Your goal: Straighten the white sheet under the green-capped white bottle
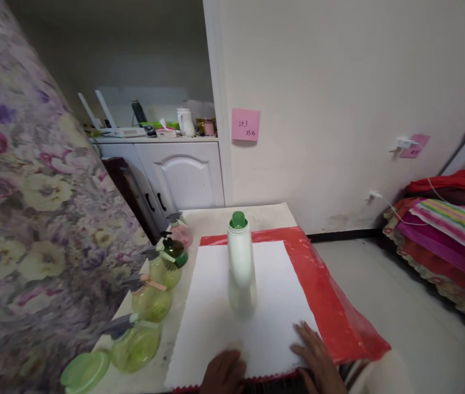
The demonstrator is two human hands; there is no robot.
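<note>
A tall white bottle [241, 268] with a green cap stands upright in the middle of a white sheet [216, 317] laid over red plastic [326, 290] on a small table. My right hand [318, 358] lies flat on the sheet's near right corner, fingers stretched out. My left hand [224, 372] rests at the sheet's near edge with its fingers curled under; whether it holds anything is hidden. Both hands are short of the bottle and apart from it.
Several green pump bottles [150, 298] and one pink one [181, 232] line the table's left edge, with a green lid [85, 371] at the near left corner. A flowered curtain [31, 219] hangs at left. A white cabinet [175, 172] stands behind, bedding [449, 230] at right.
</note>
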